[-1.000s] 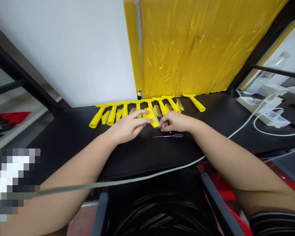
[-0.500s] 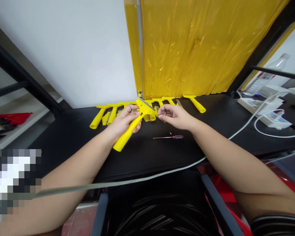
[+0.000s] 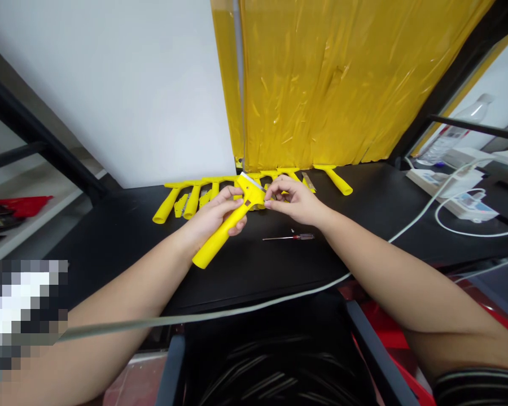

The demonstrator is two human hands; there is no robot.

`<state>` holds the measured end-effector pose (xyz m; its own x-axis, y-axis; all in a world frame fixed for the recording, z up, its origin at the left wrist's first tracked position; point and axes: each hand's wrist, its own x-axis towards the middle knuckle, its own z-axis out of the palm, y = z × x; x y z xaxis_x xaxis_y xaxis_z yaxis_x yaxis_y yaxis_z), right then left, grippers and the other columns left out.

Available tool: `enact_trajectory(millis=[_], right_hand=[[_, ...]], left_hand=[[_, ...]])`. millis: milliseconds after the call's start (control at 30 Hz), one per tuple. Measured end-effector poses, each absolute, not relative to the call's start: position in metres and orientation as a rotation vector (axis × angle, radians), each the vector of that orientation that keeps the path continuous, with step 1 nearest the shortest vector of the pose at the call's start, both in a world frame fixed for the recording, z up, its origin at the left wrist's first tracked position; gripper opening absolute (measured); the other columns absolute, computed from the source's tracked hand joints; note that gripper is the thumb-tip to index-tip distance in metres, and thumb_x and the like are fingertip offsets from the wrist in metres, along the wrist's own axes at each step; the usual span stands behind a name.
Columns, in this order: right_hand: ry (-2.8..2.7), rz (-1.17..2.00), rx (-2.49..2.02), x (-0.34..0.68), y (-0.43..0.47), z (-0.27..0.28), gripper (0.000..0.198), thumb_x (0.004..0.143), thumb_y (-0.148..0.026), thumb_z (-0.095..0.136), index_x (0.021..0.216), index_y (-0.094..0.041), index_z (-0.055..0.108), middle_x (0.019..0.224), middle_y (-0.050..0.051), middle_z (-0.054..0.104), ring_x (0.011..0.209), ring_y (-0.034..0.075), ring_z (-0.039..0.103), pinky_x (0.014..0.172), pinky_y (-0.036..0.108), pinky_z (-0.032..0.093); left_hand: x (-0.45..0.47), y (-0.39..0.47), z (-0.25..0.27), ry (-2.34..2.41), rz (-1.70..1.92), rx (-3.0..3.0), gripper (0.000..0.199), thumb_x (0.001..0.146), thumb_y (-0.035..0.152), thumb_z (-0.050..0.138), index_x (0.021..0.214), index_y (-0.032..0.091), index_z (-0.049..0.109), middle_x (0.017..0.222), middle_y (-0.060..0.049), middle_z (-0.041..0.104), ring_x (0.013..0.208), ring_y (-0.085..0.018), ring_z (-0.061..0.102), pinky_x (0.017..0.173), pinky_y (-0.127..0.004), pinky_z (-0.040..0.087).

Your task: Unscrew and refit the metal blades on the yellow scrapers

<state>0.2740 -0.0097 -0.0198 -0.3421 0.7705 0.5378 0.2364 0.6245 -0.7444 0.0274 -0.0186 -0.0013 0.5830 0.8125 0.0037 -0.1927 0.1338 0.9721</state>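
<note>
My left hand [image 3: 220, 217] is closed around the neck of a yellow scraper [image 3: 215, 243]. Its hollow handle slants down to the left, and its wide head with a pale blade edge tilts up and away. My right hand [image 3: 294, 198] is at the head's right corner, thumb and forefinger pinched together there. What lies between those fingertips is too small to make out. On the black table below them lies a screwdriver [image 3: 288, 237] with a dark reddish handle, its shaft pointing left. A tiny light piece [image 3: 292, 230] sits just behind it.
Several yellow scrapers [image 3: 166, 205] and loose yellow plates [image 3: 180, 206] line the table's back edge. One scraper [image 3: 335, 180] lies apart at the right. A white cable [image 3: 254, 307] crosses in front of the table. Power strips [image 3: 461, 197] and a plastic bottle [image 3: 455, 129] stand at right.
The scraper head has turned, showing more of its flat face. My right hand has moved left, bringing its pinched fingertips to the head's corner.
</note>
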Motion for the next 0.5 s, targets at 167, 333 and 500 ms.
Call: enact_trajectory(millis=[167,333,500], right_hand=[[-1.840,0.808,-0.856,0.2725,-0.0093,-0.0199,0.023,0.080,-0.036,0.083,0.088,-0.020,0.069,0.089,0.001,0.055,0.076,0.015,0.047,0.075,0.034,0.042],[-1.647,1.195,-0.851,0.2682,-0.0122,-0.0212,0.052,0.070,-0.045,0.092,0.089,-0.023,0.049,0.088,-0.002,0.054,0.072,0.013,0.049,0.063,0.028,0.042],[-1.631,1.247,-0.955,0.2714,-0.0085,-0.0248,0.057,0.066,-0.044,0.093,0.096,-0.024,0.049,0.094,-0.002,0.053,0.074,0.013,0.053,0.062,0.028,0.044]], left_hand=[[0.0272,-0.0198,-0.0046,0.640,0.797,1.286,0.041,0.090,0.036,0.074,0.111,0.028,0.040,0.057,0.007,0.055,0.040,-0.014,0.051,0.039,-0.019,0.038],[0.0284,-0.0241,-0.0032,0.568,0.795,1.383,0.051,0.083,0.029,0.084,0.107,0.027,0.039,0.082,0.003,0.065,0.047,-0.010,0.056,0.039,-0.016,0.039],[0.0288,-0.0248,-0.0028,0.646,0.770,1.401,0.049,0.083,0.028,0.084,0.108,0.027,0.041,0.077,0.005,0.062,0.047,-0.011,0.057,0.040,-0.017,0.039]])
